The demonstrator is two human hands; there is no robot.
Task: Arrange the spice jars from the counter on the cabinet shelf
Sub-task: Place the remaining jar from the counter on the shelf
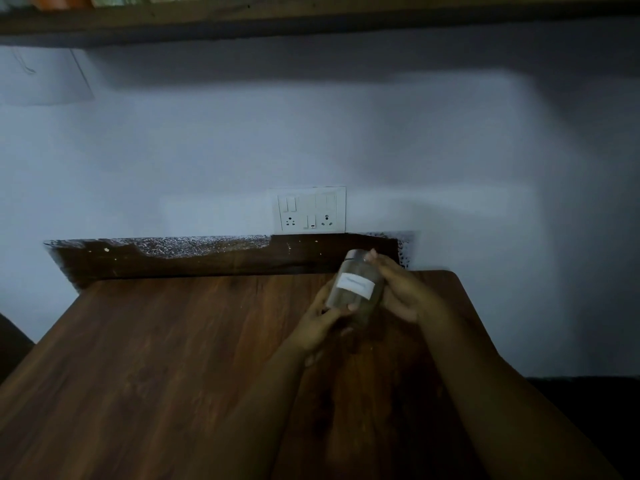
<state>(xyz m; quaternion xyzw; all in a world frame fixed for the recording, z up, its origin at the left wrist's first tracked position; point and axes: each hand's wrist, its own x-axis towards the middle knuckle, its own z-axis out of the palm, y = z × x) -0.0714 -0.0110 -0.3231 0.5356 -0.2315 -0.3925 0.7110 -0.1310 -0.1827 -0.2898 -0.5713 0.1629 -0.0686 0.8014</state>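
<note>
Over counter (173, 358), jar (355, 289) lid-up, tilted

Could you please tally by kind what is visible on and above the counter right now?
Spice jar, held in both hands: 1
Hands, left hand and right hand: 2
Wall switchboard: 1
Overhead shelf: 1
Total: 5
</note>
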